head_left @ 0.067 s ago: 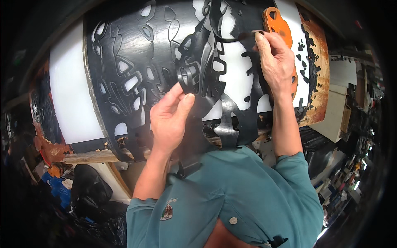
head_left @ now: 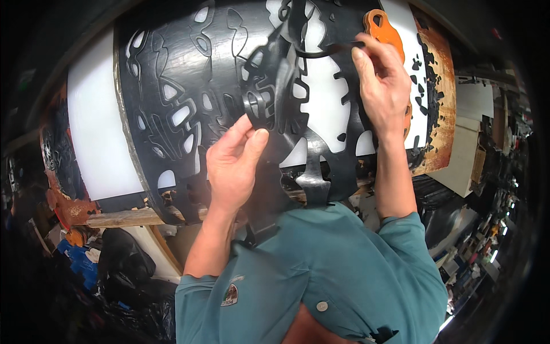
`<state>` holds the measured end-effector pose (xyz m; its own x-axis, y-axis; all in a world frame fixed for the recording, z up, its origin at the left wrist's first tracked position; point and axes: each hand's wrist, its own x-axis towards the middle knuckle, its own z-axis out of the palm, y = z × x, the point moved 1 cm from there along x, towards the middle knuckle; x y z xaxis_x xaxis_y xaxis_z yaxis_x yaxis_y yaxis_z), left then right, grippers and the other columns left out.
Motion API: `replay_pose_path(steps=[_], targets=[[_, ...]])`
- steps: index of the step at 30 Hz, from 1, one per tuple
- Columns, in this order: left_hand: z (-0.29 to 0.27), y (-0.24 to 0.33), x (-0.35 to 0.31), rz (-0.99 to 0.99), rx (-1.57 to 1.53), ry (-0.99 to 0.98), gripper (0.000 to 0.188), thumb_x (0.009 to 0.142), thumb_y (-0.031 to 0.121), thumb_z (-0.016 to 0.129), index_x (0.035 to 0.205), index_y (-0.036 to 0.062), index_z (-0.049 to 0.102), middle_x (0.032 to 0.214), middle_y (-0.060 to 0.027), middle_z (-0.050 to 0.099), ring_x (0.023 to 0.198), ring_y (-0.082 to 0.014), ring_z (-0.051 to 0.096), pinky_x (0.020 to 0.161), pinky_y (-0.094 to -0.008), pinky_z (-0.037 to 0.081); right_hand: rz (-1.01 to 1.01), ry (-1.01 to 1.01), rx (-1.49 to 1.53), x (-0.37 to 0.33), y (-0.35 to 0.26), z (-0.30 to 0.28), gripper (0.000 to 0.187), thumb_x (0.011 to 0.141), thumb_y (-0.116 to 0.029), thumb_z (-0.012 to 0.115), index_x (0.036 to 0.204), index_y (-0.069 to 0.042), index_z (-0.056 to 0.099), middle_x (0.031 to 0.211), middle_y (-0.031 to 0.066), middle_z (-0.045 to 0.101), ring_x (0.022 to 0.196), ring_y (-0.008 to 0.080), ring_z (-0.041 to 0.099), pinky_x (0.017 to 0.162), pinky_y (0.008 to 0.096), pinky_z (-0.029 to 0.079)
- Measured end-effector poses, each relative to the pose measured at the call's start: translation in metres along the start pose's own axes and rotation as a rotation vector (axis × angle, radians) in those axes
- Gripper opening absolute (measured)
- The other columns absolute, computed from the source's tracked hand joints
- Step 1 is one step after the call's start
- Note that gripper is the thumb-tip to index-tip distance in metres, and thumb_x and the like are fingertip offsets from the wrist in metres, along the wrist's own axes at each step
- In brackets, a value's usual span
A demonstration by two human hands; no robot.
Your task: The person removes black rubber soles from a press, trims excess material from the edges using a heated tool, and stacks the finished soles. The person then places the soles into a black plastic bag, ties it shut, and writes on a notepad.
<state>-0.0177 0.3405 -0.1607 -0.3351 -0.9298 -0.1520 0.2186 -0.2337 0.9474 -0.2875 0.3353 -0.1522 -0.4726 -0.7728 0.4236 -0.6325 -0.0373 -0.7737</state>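
Note:
A black leather sheet [head_left: 177, 51], cut through with many shaped openings, covers most of the worktop. My left hand [head_left: 232, 163] is closed, thumb and fingers pinching the lower edge of a cut leather piece [head_left: 269, 97] with slots, which is lifted off the sheet. My right hand [head_left: 385, 80] is closed too, its thumb and forefinger pinching the end of a narrow black leather strip [head_left: 323, 54] that curves across to the lifted piece. Just beyond that hand lies an orange cutting die [head_left: 382, 31] with holes, partly hidden by the hand and wrist.
White board [head_left: 94, 132] shows left of the sheet and through its openings. Small black offcuts [head_left: 421, 86] are scattered at the right, by a rust-brown board [head_left: 444, 114]. A wooden edge [head_left: 126, 218] runs along the near side. Black bags [head_left: 123, 261] sit below left.
My right hand has shifted slightly up and away from the left hand, with the strip end in its fingers. The lifted leather piece has tilted a little to the left.

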Motion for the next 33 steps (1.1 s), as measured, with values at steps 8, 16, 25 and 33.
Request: replay_pose_path(steps=[8,16,25,33], targets=[[0.006,0.010,0.000,0.080,0.250,-0.068,0.028,0.100,0.000,0.068,0.127,-0.0037,0.070,0.107,-0.0050,0.072,0.092,-0.0093,0.064,0.084,-0.0236,0.051,-0.518,-0.416,0.154,-0.026,-0.064,0.034,0.040,0.077,-0.017,0.086,0.112,-0.004,0.076,0.089,0.0088,0.064,0.079,0.0259,0.062,0.066,0.0355,0.052],[-0.001,0.010,0.007,0.070,0.133,-0.122,0.020,0.103,0.004,0.064,0.119,-0.0046,0.072,0.104,-0.0102,0.075,0.092,-0.0134,0.069,0.084,-0.0257,0.055,0.313,-0.407,0.709,-0.039,-0.044,0.033,0.012,0.098,-0.013,0.073,0.100,-0.002,0.076,0.077,-0.0038,0.063,0.073,0.0047,0.059,0.063,0.0222,0.046],[0.021,0.011,0.006,-0.196,0.092,-0.265,0.036,0.102,0.007,0.067,0.135,-0.0046,0.057,0.121,-0.0122,0.070,0.111,-0.0140,0.065,0.093,-0.0303,0.056,-0.166,-0.368,0.270,-0.048,-0.050,0.021,0.013,0.085,-0.003,0.078,0.097,0.001,0.077,0.081,0.0123,0.070,0.071,0.0228,0.069,0.065,0.0321,0.054],[0.008,0.007,0.004,-0.247,-0.072,-0.134,0.019,0.101,0.004,0.067,0.116,-0.0077,0.070,0.104,-0.0125,0.076,0.089,-0.0142,0.071,0.086,-0.0299,0.059,0.566,-0.043,0.913,-0.030,-0.026,0.013,0.026,0.105,-0.022,0.064,0.096,0.000,0.073,0.076,0.0050,0.069,0.069,0.0076,0.063,0.060,0.0224,0.047]])
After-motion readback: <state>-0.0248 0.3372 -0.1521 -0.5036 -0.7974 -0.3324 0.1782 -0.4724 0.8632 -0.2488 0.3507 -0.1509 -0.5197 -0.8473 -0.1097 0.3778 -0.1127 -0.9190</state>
